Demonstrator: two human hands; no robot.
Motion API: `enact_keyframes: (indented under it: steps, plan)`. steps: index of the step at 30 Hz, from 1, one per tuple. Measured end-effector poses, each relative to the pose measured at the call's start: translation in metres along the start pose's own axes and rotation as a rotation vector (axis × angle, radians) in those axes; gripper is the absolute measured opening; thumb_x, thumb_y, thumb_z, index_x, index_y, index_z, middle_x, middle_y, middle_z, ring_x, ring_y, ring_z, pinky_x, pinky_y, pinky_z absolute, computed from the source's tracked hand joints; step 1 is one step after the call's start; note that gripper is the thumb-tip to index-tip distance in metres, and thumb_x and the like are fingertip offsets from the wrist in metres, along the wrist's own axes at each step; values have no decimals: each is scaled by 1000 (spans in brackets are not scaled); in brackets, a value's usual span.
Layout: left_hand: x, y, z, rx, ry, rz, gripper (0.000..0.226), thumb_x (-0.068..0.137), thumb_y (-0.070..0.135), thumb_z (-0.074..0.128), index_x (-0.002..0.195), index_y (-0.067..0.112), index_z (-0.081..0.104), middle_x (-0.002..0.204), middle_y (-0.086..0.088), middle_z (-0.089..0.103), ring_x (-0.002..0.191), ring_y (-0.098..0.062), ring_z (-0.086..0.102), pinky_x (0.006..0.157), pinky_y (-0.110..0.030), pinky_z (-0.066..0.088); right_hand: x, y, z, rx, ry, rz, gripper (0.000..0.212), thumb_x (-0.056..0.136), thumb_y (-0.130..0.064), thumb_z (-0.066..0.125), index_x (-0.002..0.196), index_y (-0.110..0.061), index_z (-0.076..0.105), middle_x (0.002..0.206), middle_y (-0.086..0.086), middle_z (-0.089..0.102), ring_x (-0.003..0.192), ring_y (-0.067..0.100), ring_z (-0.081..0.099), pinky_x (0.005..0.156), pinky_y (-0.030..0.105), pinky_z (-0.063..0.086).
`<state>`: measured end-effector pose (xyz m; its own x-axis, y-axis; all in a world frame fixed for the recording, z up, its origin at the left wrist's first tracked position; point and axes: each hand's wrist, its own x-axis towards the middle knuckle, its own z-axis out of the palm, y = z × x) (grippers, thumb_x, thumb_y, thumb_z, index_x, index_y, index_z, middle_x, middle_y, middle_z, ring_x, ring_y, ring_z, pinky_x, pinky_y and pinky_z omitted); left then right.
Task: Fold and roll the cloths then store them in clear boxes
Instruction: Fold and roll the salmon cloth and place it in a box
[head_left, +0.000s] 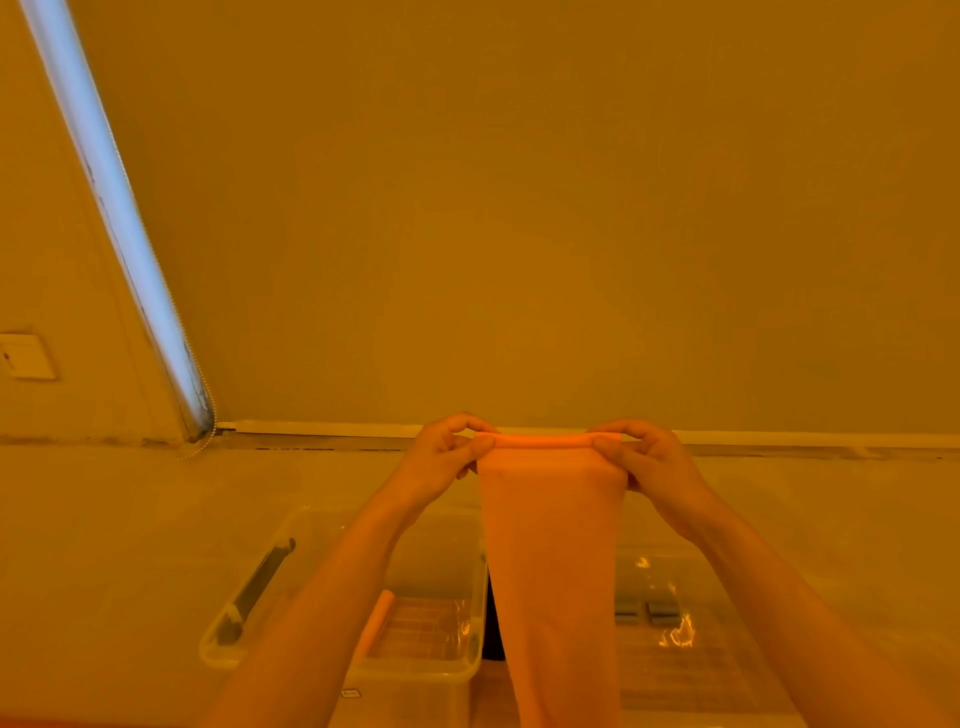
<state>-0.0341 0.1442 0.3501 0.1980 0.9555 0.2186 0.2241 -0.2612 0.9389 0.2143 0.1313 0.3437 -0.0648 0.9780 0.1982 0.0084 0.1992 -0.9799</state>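
Note:
An orange cloth (553, 561) hangs in the air as a long folded strip, with its top edge curled into a thin roll. My left hand (441, 454) pinches the left end of that roll. At the right end, my right hand (647, 460) pinches it too. Below my arms stands a clear box (270, 582) with a dark side latch; a small rolled orange cloth (375, 621) lies inside it. A second clear box (675, 654) sits to the right, partly hidden behind the hanging cloth.
The boxes stand on a pale surface (104, 545) that runs back to a plain wall (519, 208). A bright window strip (109, 197) slants down the left side, with a wall switch plate (26, 356) beside it.

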Motion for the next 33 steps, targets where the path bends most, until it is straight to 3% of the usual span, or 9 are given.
enact_keyframes:
  steps: [3, 7, 10, 14, 18, 21, 24, 28, 33]
  plan:
    - [-1, -2, 0, -63, 32, 17, 15, 87, 14, 63, 94, 25, 71, 67, 12, 63, 63, -3, 54, 58, -18, 41, -1, -1, 0, 44, -5, 4, 15, 90, -8, 57, 101, -10, 67, 71, 4, 63, 61, 10, 57, 51, 18, 46]
    - [0, 3, 2, -164, 32, 16, 21, 85, 3, 61, 94, 19, 71, 67, 17, 66, 61, 5, 55, 58, -15, 40, 0, -3, -1, 148, 8, 37, 22, 88, 3, 52, 96, -11, 67, 73, 3, 63, 65, 12, 56, 54, 18, 47]
    - [1, 5, 2, -138, 61, 34, 13, 87, 13, 63, 91, 19, 74, 74, 11, 68, 62, 6, 54, 56, -13, 40, 0, -5, 1, 156, 11, 34, 16, 88, -2, 54, 95, -8, 67, 82, 5, 64, 74, 14, 55, 65, 26, 44]
    - [1, 4, 1, -101, 77, 60, 18, 85, 8, 65, 98, 19, 70, 67, 12, 68, 59, 6, 54, 56, -13, 40, -1, -4, 3, 119, 25, 11, 14, 87, -5, 58, 94, -13, 68, 81, 6, 66, 74, 16, 57, 63, 23, 47]
    - [0, 2, 1, -23, 74, 19, 24, 84, 12, 67, 105, 23, 66, 73, 7, 68, 60, 6, 56, 58, -13, 42, -1, 0, -1, 96, -3, 34, 27, 87, -5, 59, 112, -14, 63, 93, 7, 70, 82, 16, 64, 75, 30, 52]
    - [-1, -1, 2, -2, 89, 13, 11, 85, 14, 67, 89, 23, 70, 69, 7, 66, 57, 1, 53, 57, -19, 39, -2, 2, 0, 76, 10, 40, 20, 87, -4, 59, 105, -8, 67, 86, 5, 70, 79, 16, 64, 69, 26, 53]
    - [-2, -1, 4, 22, 61, 5, 8, 89, 15, 61, 89, 20, 66, 64, 4, 62, 52, 2, 53, 52, -18, 36, -4, 3, 0, 70, 3, 34, 14, 88, -8, 59, 95, -15, 69, 80, 3, 69, 73, 14, 62, 62, 23, 52]
    - [-4, -1, 6, -4, 53, 21, 12, 90, 18, 61, 92, 26, 69, 65, 9, 61, 56, -1, 52, 54, -18, 40, -7, 2, -4, 56, -9, 31, 18, 89, -12, 59, 104, -15, 68, 84, 6, 68, 72, 14, 62, 57, 22, 50]
    - [-6, 4, 9, -106, 68, 11, 22, 86, 7, 63, 91, 27, 72, 66, 15, 64, 61, 1, 53, 56, -15, 41, -7, 0, -7, 146, 15, 61, 27, 89, 2, 50, 100, -14, 69, 87, 5, 65, 76, 14, 57, 61, 23, 47]
